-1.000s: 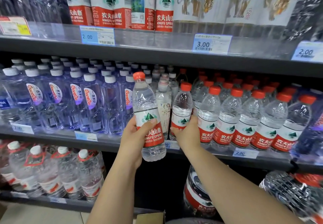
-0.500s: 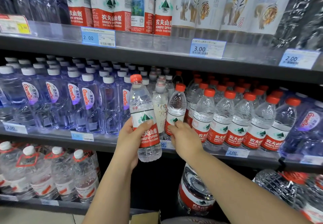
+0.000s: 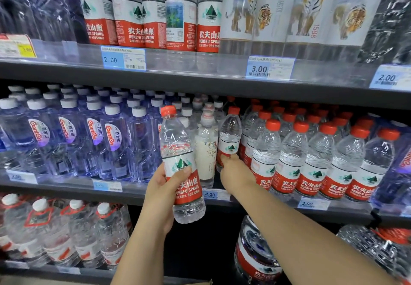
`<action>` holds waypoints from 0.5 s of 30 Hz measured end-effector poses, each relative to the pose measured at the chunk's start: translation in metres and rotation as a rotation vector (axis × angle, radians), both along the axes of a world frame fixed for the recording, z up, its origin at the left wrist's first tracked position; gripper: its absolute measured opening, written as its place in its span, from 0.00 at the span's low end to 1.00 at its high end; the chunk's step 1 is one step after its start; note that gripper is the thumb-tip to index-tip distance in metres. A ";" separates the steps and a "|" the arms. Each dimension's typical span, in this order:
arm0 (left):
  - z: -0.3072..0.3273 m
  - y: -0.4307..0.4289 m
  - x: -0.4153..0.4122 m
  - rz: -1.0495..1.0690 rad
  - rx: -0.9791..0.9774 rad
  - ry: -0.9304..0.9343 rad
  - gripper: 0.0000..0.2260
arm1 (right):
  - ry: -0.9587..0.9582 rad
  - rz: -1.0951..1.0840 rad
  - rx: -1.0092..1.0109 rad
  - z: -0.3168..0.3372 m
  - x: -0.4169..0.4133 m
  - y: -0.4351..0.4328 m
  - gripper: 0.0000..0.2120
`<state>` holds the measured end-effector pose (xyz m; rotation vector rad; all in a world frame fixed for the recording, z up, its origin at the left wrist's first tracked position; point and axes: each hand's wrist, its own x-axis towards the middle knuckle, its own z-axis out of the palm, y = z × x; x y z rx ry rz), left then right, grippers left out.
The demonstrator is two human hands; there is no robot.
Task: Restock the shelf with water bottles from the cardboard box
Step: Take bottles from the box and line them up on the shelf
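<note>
The middle shelf [image 3: 66, 188] is carrying white-capped bluish bottles [image 3: 113, 142] off to the left of the fingers and a red-capped row [image 3: 311, 162] to their right. The left hand [image 3: 163, 196] is wrapping its fingers [image 3: 182, 172] around an upright clear water bottle [image 3: 182, 164] with a red cap and red-and-white label, held in front of the shelf edge. The right hand [image 3: 236, 172] is gripping a second bottle [image 3: 229, 139], tilted, inside the narrow gap beside a white-labelled bottle [image 3: 205, 151].

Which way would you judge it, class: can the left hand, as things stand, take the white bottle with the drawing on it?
Probably not: the left hand is wrapped around a red-capped bottle, so its grip is full. The white bottle stands close behind, at the shelf front, otherwise unblocked.
</note>
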<state>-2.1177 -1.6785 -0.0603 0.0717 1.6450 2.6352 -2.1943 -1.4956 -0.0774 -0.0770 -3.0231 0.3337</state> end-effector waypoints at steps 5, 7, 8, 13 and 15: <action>-0.003 -0.002 -0.002 0.015 0.005 -0.036 0.33 | -0.046 -0.048 -0.028 -0.003 -0.007 -0.001 0.36; -0.003 -0.002 -0.003 0.019 0.021 -0.043 0.39 | -0.062 -0.039 -0.040 -0.003 -0.007 -0.004 0.38; -0.004 -0.002 -0.003 0.012 0.023 -0.043 0.41 | -0.059 -0.028 -0.039 -0.003 -0.008 -0.005 0.38; -0.004 -0.002 -0.005 -0.017 0.045 -0.025 0.39 | 0.006 0.016 -0.064 0.000 -0.018 -0.001 0.35; -0.004 -0.002 -0.006 -0.029 0.065 -0.022 0.26 | 0.023 0.011 -0.075 0.001 -0.025 0.000 0.34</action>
